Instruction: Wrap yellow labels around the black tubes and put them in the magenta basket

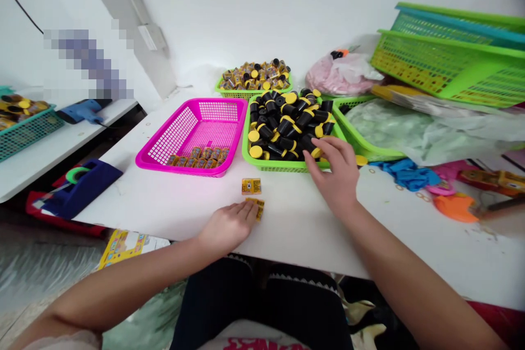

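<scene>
My left hand (229,224) rests on the white table (164,202), its fingertips on a small yellow label (257,206); the fingers look loosely closed on it. A second yellow label (251,186) lies just beyond. My right hand (334,167) reaches over the front rim of the green basket (246,142), which is heaped with black tubes with yellow caps (287,120). Its fingers curl around one tube at the basket's near right corner. A pink basket (197,131) to the left holds a row of labelled tubes (199,157) along its front.
A further green basket of labelled tubes (254,76) stands behind. Green baskets (443,60), plastic bags (410,126), a blue cloth (410,172) and orange pieces (455,205) crowd the right. A blue tape dispenser (80,186) sits left, beside another bench with a teal basket (24,128).
</scene>
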Available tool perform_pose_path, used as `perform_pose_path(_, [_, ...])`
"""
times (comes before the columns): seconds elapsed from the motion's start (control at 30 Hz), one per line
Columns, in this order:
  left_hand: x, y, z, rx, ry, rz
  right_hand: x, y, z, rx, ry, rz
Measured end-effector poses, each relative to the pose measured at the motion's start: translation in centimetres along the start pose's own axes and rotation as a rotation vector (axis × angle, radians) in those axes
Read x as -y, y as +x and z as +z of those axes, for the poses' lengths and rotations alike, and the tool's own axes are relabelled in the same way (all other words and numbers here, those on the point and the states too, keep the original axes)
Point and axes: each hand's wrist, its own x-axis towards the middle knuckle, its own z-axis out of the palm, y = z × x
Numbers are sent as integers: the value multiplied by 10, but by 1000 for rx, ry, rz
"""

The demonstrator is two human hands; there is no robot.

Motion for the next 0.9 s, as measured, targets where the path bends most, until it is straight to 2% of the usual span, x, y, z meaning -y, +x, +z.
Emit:
perform_pose_path(0.1, [6, 9, 3, 179, -213, -134, 1, -1, 0, 4, 23, 25])
perform_pose_path(0.2, [13, 11, -4, 203, -420, -175, 4, -1, -1, -5, 89, 42])
perform_pose_path(0.27, [19, 16, -13, 105, -559, -187, 8, -1, -2, 13, 148, 62])
perform_pose_path(0.4, [28, 44, -37, -316, -663, -181, 14, -2, -3, 74, 296, 139])
perform_pose_path(0.47, [29, 62, -43, -475, -693, -216, 16, -2, -3, 90, 405, 197])
perform_pose_path(0.53, [29, 80, -40, -530, -799, -280, 16, -1, -4, 110, 528, 266])
perform_pose_path(0.63, [30, 96, -21, -523, -1104, -323, 16, 1, -8, 168, 705, 404])
perform_pose_path(0.77, [31, 97, 5, -566, -1379, -311, 13, 1, -14, 280, 907, 570])
perform_pose_path(0.9, [31, 92, 6, -735, -1463, -356, 13, -3, -17, 315, 1091, 628])
